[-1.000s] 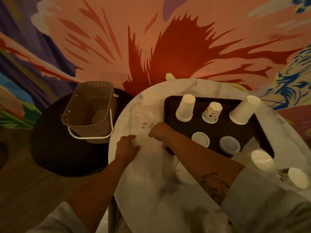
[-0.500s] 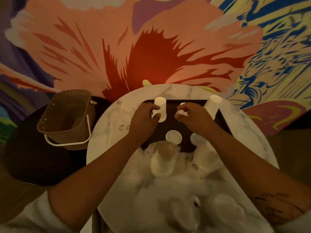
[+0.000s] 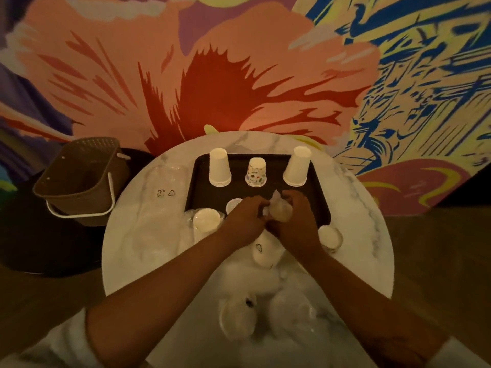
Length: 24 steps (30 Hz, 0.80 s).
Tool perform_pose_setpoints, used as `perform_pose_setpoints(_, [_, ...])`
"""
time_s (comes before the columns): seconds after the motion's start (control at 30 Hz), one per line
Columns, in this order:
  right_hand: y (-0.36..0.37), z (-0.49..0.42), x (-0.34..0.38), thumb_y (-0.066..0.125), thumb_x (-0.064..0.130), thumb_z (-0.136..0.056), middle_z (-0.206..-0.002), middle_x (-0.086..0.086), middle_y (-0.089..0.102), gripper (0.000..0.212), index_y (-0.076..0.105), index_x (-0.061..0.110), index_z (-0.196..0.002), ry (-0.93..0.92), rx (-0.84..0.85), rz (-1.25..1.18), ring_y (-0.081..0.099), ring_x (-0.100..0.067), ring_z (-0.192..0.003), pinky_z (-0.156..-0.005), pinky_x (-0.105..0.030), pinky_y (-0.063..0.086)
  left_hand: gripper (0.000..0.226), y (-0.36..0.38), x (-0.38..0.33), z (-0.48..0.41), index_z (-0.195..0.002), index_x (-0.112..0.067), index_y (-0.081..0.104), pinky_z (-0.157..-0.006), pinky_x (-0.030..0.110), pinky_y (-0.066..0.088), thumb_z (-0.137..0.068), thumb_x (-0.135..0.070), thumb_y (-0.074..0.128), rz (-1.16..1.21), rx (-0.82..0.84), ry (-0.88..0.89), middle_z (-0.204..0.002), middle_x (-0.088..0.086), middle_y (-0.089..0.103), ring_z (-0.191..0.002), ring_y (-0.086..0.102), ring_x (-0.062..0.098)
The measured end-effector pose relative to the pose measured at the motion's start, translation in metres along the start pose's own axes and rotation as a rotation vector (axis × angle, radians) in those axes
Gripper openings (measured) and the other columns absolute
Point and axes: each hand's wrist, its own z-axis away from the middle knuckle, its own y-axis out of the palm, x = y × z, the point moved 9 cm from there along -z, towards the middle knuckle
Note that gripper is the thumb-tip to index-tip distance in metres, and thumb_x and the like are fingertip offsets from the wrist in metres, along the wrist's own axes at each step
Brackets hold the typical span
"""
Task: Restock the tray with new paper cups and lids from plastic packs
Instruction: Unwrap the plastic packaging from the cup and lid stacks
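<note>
One brown basket [image 3: 77, 179] is seen at the far left, on a dark stand [image 3: 39, 248]. Next to it is one round white table [image 3: 358, 208]. One flat, empty wrap [image 3: 164, 181] is laid on the table's left part.

One black tray [image 3: 202, 187] is set at the back of the table. Three cup items are stood upside down in a row along its far side, each apart from the next: a white stack [image 3: 219, 167], one printed cup [image 3: 256, 172] and one white cup [image 3: 297, 167]. One lid [image 3: 233, 205] is seen on the tray, partly hidden by the left hand [image 3: 245, 216].

One left pack [image 3: 206, 221] is laid at the tray's near left corner. One small pack [image 3: 279, 211] is held up over the tray's near edge. Its plastic end is pinched by the left hand, and the right hand [image 3: 295, 221] is curled round it. One low pack [image 3: 264, 251] is laid under the wrists. One right pack [image 3: 329, 236] is laid just right of the right wrist.

More plastic is piled at the near edge, too blurred to be counted.
</note>
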Motion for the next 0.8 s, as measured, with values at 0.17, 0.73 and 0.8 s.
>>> perform_pose_setpoints(0.17, [0.011, 0.019, -0.011, 0.079, 0.031, -0.069, -0.128, -0.013, 0.054, 0.077, 0.043, 0.004, -0.131, -0.029, 0.003, -0.171, 0.051, -0.021, -0.118, -0.100, -0.027, 0.039, 0.036, 0.010, 0.004, 0.010, -0.125, -0.012, 0.051, -0.083, 0.020, 0.039, -0.090, -0.002, 0.051, 0.135, -0.034, -0.096, -0.123, 0.008, 0.059, -0.099, 0.050, 0.009])
perform_pose_setpoints(0.73, [-0.145, -0.023, -0.038, 0.073, 0.020, -0.075, -0.123, -0.005, 0.053, 0.068, 0.038, 0.020, -0.132, 0.375, -0.370, -1.056, 0.058, -0.023, -0.105, -0.088, -0.052, 0.053, 0.026, -0.003, -0.054, 0.016, -0.114, -0.001, 0.058, -0.068, 0.020, 0.055, -0.091, 0.003, 0.047, 0.849, -0.165, -0.118, -0.091, 0.006, 0.064, -0.076, 0.064, 0.006])
perform_pose_setpoints(0.8, [-0.137, -0.022, -0.046, 0.073, 0.023, -0.075, -0.127, -0.008, 0.053, 0.072, 0.035, 0.023, -0.135, 0.430, -0.322, -1.159, 0.058, -0.026, -0.108, -0.085, -0.053, 0.054, 0.033, 0.000, -0.069, 0.014, -0.123, -0.002, 0.054, -0.074, 0.023, 0.055, -0.091, 0.004, 0.048, 0.871, -0.093, -0.075, -0.097, 0.004, 0.064, -0.083, 0.064, 0.008])
